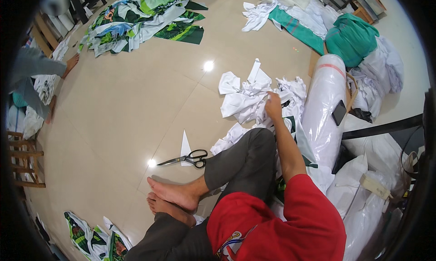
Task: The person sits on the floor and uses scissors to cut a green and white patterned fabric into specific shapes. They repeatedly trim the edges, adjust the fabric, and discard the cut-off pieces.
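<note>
- The right hand [274,105] is reaching into the heap of white cloth [247,97]; its fingers are curling in, but I cannot tell how far they are closing or whether they are pinching a piece.
- The left hand is not showing.
- The white cloth is lying on the floor [122,115], beyond the raised knee and beside the plastic-wrapped roll [323,97].
- For good handling, lifting one layer by its edge and freeing tangles gently would probably be working better than tugging the heap.
- The scissors [198,159] are lying near the foot, so keeping cloth and toes off the blades seems wise.
- The green sack [352,41] is bulging, its contents hiding from view.
- The clear wrap is enclosing a white roll; a phone [339,112] is resting on top.
</note>
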Demonstrator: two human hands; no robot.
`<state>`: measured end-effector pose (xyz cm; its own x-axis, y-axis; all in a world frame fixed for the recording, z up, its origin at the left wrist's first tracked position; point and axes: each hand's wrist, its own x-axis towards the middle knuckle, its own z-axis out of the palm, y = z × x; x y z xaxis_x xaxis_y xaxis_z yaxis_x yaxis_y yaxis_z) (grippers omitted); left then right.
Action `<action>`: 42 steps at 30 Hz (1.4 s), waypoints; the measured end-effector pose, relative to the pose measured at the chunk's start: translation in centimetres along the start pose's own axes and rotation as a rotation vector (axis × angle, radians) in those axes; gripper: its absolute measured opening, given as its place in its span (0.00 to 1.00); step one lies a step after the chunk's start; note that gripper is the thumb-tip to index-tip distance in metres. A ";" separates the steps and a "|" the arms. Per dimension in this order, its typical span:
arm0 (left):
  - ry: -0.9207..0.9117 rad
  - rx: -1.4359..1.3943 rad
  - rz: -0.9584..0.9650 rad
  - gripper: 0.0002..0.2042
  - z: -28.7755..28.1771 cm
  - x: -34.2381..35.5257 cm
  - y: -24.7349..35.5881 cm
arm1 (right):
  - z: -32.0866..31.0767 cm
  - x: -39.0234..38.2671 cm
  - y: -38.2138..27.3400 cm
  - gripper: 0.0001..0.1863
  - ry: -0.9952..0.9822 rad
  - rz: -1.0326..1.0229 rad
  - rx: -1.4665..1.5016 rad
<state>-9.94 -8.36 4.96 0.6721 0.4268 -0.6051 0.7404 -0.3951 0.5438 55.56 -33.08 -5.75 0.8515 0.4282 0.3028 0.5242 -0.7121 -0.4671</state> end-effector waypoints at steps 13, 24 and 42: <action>-0.031 0.001 0.001 0.16 -0.2 1.7 0.6 | -2.3 -0.6 0.9 0.41 -0.086 0.767 -0.341; -0.018 -0.003 0.035 0.16 -0.6 2.0 1.1 | -7.3 1.0 2.5 0.26 0.472 0.742 0.399; -0.029 -0.008 0.080 0.15 -0.4 3.2 2.0 | -12.5 12.7 -12.5 0.17 -0.876 -0.082 -0.647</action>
<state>-6.30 -7.41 4.30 0.7289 0.3705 -0.5757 0.6842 -0.4209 0.5955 59.64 -25.72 14.33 0.6644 0.5530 -0.5028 0.6908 -0.7112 0.1305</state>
